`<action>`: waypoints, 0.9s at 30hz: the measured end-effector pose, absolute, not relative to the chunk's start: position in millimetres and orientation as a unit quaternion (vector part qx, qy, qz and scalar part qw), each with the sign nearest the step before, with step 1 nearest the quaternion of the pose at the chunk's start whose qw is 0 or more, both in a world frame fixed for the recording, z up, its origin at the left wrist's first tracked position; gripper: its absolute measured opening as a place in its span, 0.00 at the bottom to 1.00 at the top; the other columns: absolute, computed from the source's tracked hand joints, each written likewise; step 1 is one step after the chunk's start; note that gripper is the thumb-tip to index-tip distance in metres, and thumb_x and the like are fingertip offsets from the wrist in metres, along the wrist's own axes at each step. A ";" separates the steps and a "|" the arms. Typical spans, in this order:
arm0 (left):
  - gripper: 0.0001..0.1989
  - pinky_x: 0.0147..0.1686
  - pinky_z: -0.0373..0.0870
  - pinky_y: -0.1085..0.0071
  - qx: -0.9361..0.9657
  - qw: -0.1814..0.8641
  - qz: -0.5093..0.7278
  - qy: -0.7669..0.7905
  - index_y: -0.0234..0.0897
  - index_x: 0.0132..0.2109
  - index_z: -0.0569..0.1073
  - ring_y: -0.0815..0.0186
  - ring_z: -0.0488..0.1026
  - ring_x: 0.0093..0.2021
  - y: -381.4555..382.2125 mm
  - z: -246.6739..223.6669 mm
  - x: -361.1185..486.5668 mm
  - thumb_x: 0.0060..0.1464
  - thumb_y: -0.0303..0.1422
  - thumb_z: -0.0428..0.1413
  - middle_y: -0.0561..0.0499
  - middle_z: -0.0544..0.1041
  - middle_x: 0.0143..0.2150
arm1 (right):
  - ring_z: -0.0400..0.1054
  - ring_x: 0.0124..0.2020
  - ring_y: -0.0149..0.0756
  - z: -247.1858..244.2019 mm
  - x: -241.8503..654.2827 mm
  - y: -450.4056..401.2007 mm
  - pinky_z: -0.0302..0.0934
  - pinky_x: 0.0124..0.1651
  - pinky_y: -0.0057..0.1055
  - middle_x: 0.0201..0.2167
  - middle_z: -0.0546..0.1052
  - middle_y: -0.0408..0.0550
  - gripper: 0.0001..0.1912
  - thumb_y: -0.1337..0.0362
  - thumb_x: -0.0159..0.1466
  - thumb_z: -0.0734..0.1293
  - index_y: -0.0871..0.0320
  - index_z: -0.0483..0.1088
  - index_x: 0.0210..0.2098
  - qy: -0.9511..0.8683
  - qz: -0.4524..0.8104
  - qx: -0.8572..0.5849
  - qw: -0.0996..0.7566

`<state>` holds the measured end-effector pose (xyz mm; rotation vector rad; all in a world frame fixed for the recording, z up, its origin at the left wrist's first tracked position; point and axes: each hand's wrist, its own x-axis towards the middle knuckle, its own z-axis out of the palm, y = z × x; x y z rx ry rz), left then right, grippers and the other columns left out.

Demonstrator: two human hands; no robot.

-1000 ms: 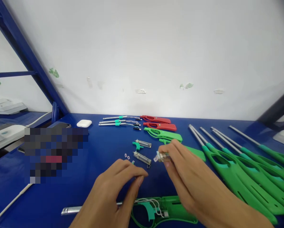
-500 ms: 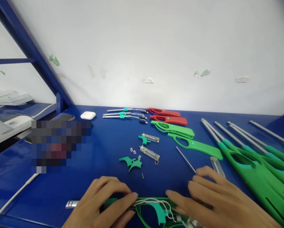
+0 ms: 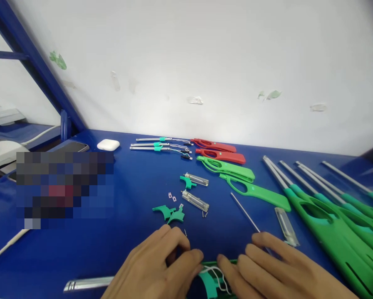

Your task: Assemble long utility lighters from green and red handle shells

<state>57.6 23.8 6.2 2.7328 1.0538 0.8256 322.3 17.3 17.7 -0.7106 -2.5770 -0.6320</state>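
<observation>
Left hand and right hand curled over a green casing; what either grasped, I couldn't tell. Red handles lay near the table's back edge.

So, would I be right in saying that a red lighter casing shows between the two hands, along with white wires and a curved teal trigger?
Not quite: in the head view, the lighter casing between the left hand and right hand is green, not red; the white wires and curved teal trigger do show there.
</observation>
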 end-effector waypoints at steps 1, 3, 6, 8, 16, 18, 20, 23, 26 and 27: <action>0.13 0.33 0.76 0.75 0.898 0.050 0.270 0.343 0.42 0.47 0.76 0.66 0.75 0.35 24.3 7.1 57.5 0.77 0.29 0.47 0.52 0.76 0.39 | 0.77 0.32 0.32 18.5 321.1 19.1 0.67 0.50 0.36 0.29 0.82 0.36 0.26 0.80 0.77 0.49 0.55 0.75 0.49 -0.920 -0.224 -0.256 0.195; 0.13 0.36 0.77 0.75 0.899 0.052 0.269 0.342 0.42 0.46 0.76 0.66 0.76 0.35 25.8 9.6 57.9 0.75 0.28 0.48 0.53 0.76 0.39 | 0.76 0.28 0.31 21.4 318.5 22.7 0.66 0.45 0.38 0.27 0.81 0.34 0.27 0.79 0.79 0.46 0.55 0.73 0.48 -0.915 -0.215 -0.265 0.213; 0.11 0.39 0.77 0.75 0.901 0.058 0.261 0.341 0.43 0.46 0.77 0.67 0.76 0.36 28.0 13.4 61.4 0.73 0.26 0.50 0.53 0.77 0.40 | 0.73 0.23 0.30 26.3 314.5 26.0 0.63 0.36 0.37 0.24 0.78 0.34 0.26 0.70 0.83 0.43 0.54 0.70 0.47 -0.911 -0.175 -0.289 0.236; 0.10 0.38 0.76 0.74 0.903 0.064 0.253 0.341 0.43 0.45 0.76 0.66 0.76 0.37 28.9 14.8 65.0 0.71 0.25 0.51 0.53 0.77 0.41 | 0.71 0.21 0.29 27.5 312.0 26.1 0.60 0.32 0.36 0.23 0.77 0.33 0.26 0.64 0.84 0.42 0.53 0.69 0.46 -0.911 -0.146 -0.307 0.234; 0.10 0.39 0.77 0.71 0.900 0.103 0.233 0.354 0.41 0.43 0.75 0.64 0.77 0.39 30.8 13.8 71.3 0.68 0.22 0.53 0.51 0.78 0.43 | 0.77 0.27 0.29 17.0 316.5 17.4 0.63 0.35 0.31 0.29 0.81 0.34 0.17 0.62 0.85 0.50 0.52 0.68 0.46 -0.908 -0.043 -0.352 0.224; 0.11 0.39 0.77 0.72 0.897 0.114 0.243 0.352 0.41 0.43 0.76 0.64 0.77 0.38 32.3 14.0 72.5 0.69 0.22 0.52 0.51 0.78 0.42 | 0.78 0.28 0.29 15.6 318.7 16.6 0.66 0.38 0.30 0.31 0.81 0.35 0.16 0.62 0.84 0.51 0.52 0.68 0.46 -0.909 -0.021 -0.361 0.206; 0.12 0.38 0.77 0.72 0.890 0.122 0.262 0.351 0.41 0.45 0.77 0.64 0.77 0.38 33.6 13.5 74.1 0.72 0.24 0.51 0.51 0.78 0.42 | 0.78 0.28 0.29 14.5 319.3 16.6 0.67 0.38 0.30 0.32 0.82 0.36 0.17 0.63 0.84 0.51 0.52 0.69 0.47 -0.905 -0.026 -0.368 0.210; 0.11 0.38 0.77 0.72 0.884 0.129 0.281 0.349 0.42 0.48 0.78 0.65 0.77 0.39 33.5 10.2 76.1 0.75 0.27 0.50 0.52 0.78 0.42 | 0.79 0.29 0.30 13.4 318.9 16.3 0.69 0.38 0.29 0.33 0.83 0.38 0.16 0.64 0.83 0.52 0.52 0.70 0.49 -0.902 -0.030 -0.367 0.224; 0.11 0.38 0.77 0.72 0.881 0.127 0.289 0.353 0.42 0.48 0.77 0.65 0.77 0.39 31.4 5.4 76.6 0.76 0.28 0.49 0.52 0.79 0.42 | 0.82 0.33 0.30 15.6 321.1 13.7 0.73 0.44 0.28 0.35 0.84 0.37 0.13 0.64 0.82 0.54 0.51 0.70 0.50 -0.898 -0.015 -0.375 0.230; 0.11 0.38 0.78 0.72 0.880 0.121 0.292 0.353 0.42 0.48 0.76 0.65 0.77 0.39 30.7 4.0 76.5 0.76 0.28 0.49 0.52 0.79 0.42 | 0.83 0.36 0.31 17.3 322.8 12.6 0.74 0.47 0.29 0.37 0.85 0.38 0.12 0.64 0.82 0.55 0.50 0.70 0.52 -0.891 -0.016 -0.389 0.235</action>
